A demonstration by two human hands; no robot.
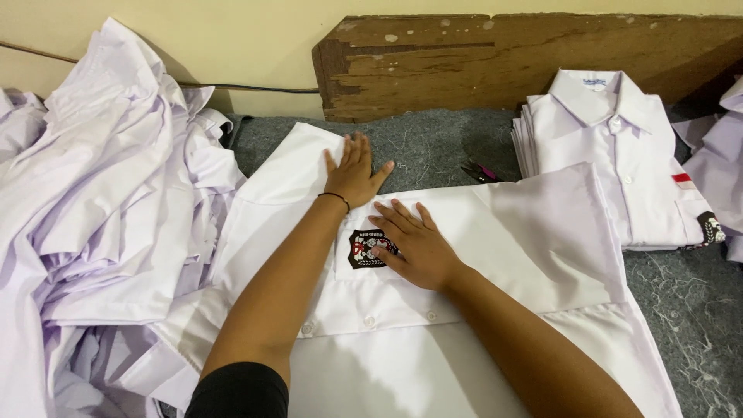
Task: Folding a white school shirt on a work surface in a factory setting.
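A white shirt (495, 255) lies spread flat on the grey felt-covered surface (689, 302), its button placket running across the lower middle of the view. The left hand (354, 169) rests palm down on the far part of the shirt, near a folded sleeve edge, fingers (346, 152) stretched out flat and gripping nothing; a thin dark band circles that wrist. The right hand (414, 246) presses flat on the chest pocket, its fingers also extended and holding nothing, the fingertips touching a dark embroidered badge (365, 248) (black, with red and white in it).

To the left, a loose heap of crumpled white shirts (101, 201) spills over the surface and meets the spread shirt's edge. To the right stands a neat stack of folded white shirts (611, 162), collar uppermost, a small red and white patch on the top one's pocket. Between that stack and the left hand lies a small tool with pink handles (480, 170). A worn wooden board (495, 62) leans against the pale wall behind.
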